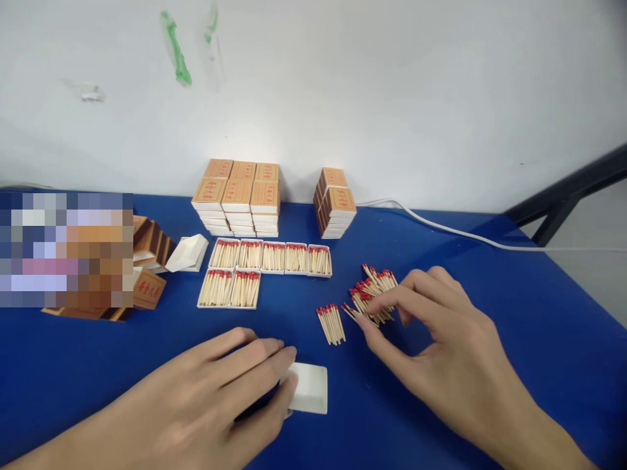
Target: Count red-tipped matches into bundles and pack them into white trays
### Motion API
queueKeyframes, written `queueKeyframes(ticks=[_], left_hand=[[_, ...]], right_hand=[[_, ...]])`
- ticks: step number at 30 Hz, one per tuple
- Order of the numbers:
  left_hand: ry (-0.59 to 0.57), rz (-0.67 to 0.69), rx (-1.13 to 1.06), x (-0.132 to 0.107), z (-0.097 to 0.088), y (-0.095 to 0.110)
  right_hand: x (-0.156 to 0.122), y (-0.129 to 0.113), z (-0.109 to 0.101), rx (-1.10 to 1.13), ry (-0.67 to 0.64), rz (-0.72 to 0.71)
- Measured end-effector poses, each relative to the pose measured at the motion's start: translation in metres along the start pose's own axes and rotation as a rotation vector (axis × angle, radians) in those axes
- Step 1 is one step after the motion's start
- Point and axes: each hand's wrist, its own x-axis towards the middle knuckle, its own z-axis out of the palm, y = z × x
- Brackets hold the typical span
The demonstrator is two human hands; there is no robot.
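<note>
A bare white matchbox tray (313, 389) lies at the front, and my left hand (215, 385) grips its left end between fingers and thumb. My right hand (435, 333) pinches a few matches by their pale ends with thumb and forefinger. Under and behind those fingers is a loose heap of red-tipped matches (372, 284). A small fanned group of matches (332, 325) lies just left of the heap. Farther back, several filled matchbox trays (273, 257) stand in two rows, their red heads pointing away from me.
Stacked matchboxes (238, 199) stand by the wall, with a smaller stack (336, 203) to their right. White trays (189, 253) and loose matchboxes (148, 289) lie at left, beside a blurred-out patch. A white cable (441, 226) crosses the blue table (529, 307).
</note>
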Motion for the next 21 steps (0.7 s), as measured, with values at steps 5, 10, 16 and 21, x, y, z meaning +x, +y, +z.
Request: queueKeyframes(ticks=[5, 10, 16, 21], left_hand=[[-0.029, 0.000, 0.003, -0.0019, 0.0020, 0.0001], [-0.020, -0.002, 0.000, -0.0026, 0.0009, 0.0003], [-0.010, 0.000, 0.017, 0.0022, -0.0029, 0.0001], [0.014, -0.001, 0.025, 0.0018, 0.0001, 0.0004]], right_hand=[[-0.0052, -0.0002, 0.0069, -0.056, -0.003, -0.058], [-0.0068, 0.0030, 0.0068, -0.063, -0.016, -0.054], [-0.0087, 0.0022, 0.0082, -0.027, -0.026, -0.051], [-0.0099, -0.0028, 0.0108, -0.033, -0.036, 0.021]])
